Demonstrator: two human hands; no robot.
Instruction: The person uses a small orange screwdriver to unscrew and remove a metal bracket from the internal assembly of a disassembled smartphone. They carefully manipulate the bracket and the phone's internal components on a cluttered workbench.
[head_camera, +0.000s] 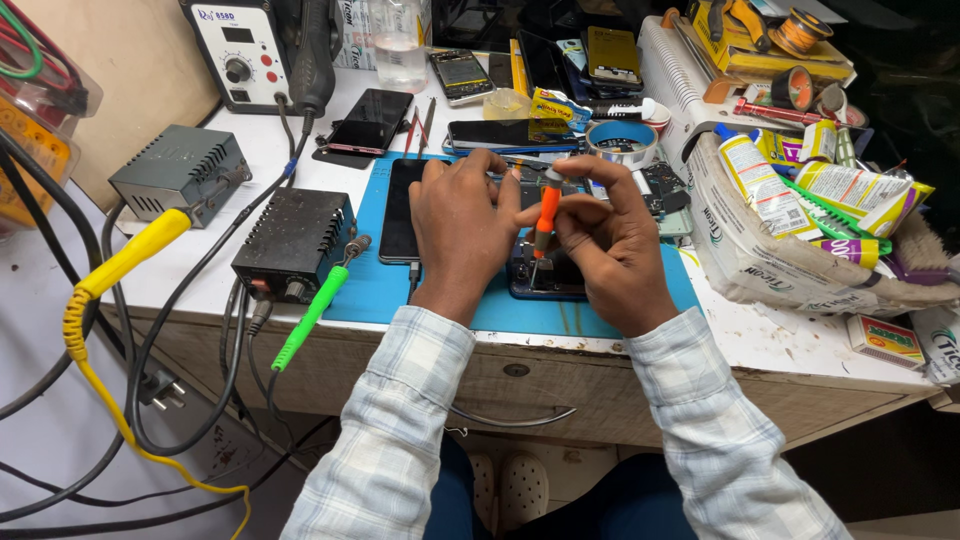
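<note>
Head view: right hand (612, 250) pinches an orange screwdriver (545, 215) upright, tip down on the opened phone (545, 278), which the left hand (462, 232) steadies with curled fingers near the blue mat's (370, 290) front edge.

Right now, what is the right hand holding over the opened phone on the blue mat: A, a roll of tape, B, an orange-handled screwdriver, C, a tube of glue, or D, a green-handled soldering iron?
B: the right hand grips an orange-handled screwdriver upright, its tip down on the opened phone, while the green-handled soldering iron hangs off the table edge, untouched.
</note>
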